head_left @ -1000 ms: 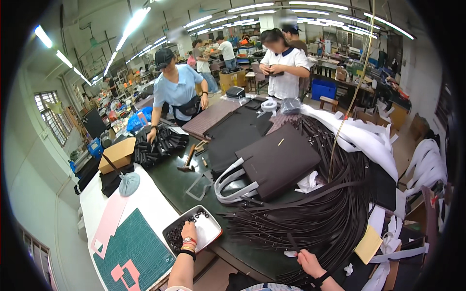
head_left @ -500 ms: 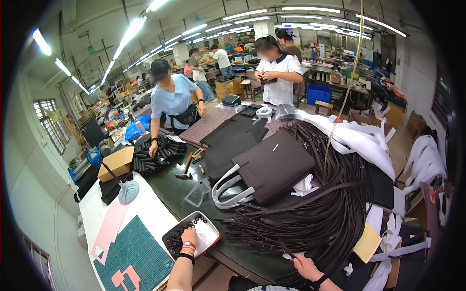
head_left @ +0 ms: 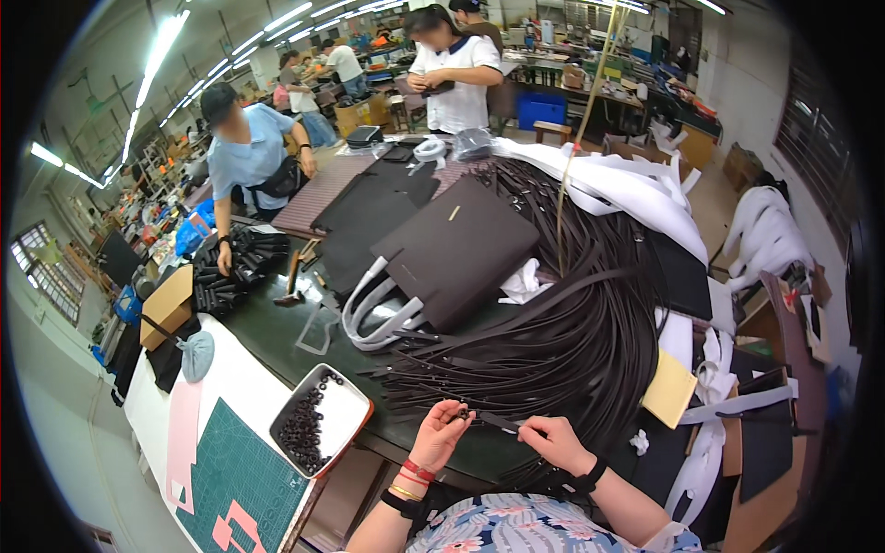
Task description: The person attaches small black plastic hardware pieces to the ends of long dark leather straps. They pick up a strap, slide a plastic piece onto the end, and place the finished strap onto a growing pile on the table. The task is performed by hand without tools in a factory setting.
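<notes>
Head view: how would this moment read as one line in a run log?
left hand: pinching black strap end | right hand: gripping same strap | nearby: tray of black rings, strap pile

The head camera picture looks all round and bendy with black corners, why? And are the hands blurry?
In the head view, a fisheye lens bends straight edges near the rim, like the ceiling light strips, and leaves black corners. The left hand and right hand, holding a black strap, look fairly sharp. The lights glare bright white, and the white tray of dark rings shows clearly.
</notes>
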A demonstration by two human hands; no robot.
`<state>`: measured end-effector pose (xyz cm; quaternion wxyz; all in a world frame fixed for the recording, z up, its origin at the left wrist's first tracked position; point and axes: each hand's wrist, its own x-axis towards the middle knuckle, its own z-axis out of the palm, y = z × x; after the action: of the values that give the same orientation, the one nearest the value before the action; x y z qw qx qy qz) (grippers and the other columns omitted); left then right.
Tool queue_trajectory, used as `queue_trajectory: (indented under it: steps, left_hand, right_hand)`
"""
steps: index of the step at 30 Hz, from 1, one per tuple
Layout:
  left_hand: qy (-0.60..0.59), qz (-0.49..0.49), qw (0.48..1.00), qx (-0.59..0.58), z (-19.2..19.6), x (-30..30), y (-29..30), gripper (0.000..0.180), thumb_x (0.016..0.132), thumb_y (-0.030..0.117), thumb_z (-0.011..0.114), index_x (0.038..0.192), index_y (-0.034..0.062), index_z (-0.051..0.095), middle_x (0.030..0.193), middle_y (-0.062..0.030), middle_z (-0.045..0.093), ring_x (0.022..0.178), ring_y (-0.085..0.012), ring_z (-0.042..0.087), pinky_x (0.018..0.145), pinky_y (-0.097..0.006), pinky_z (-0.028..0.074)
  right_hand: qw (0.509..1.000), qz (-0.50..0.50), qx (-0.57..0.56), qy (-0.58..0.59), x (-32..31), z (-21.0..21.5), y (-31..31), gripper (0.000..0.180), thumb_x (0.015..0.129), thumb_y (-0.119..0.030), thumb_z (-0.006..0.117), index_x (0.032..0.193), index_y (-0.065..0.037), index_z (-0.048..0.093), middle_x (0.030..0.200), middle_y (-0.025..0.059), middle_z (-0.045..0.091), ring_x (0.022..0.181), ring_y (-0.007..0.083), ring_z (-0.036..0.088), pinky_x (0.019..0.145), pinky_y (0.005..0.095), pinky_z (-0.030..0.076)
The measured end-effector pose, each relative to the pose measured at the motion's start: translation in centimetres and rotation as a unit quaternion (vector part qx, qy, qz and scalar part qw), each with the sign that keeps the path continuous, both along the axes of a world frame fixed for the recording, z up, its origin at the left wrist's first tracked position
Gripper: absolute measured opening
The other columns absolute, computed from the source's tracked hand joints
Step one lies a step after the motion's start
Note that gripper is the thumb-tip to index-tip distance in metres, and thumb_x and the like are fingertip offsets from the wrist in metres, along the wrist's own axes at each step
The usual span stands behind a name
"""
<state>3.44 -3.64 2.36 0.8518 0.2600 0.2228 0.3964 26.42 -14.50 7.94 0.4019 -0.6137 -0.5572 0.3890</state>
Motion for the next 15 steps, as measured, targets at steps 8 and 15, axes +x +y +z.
queue_trajectory:
  steps: [8,15]
  left_hand:
    - [0.09,-0.1,0.983,0.122,1.4,1.6,0.1,0.034,0.085,-0.008,0.066,0.116,0.0022,0.057,0.118,-0.0095,0.062,0.111,-0.0174,0.06,0.097,-0.032,0.051]
    - [0.158,-0.149,0.97,0.105,1.5,1.0,-0.3,0.034,0.084,-0.007,0.068,0.116,0.0015,0.058,0.116,-0.0109,0.065,0.104,-0.0162,0.064,0.095,-0.029,0.051]
  right_hand:
    - [0.997,0.019,-0.066,0.037,1.3,0.3,-0.6,0.02,0.089,-0.016,0.062,0.083,0.001,0.069,0.067,0.0048,0.063,0.061,0.008,0.054,0.057,0.025,0.043]
    - [0.999,0.048,-0.015,-0.013,1.6,0.1,-0.6,0.02,0.087,-0.023,0.063,0.081,-0.005,0.069,0.056,0.0069,0.058,0.048,0.0158,0.055,0.05,0.0298,0.043]
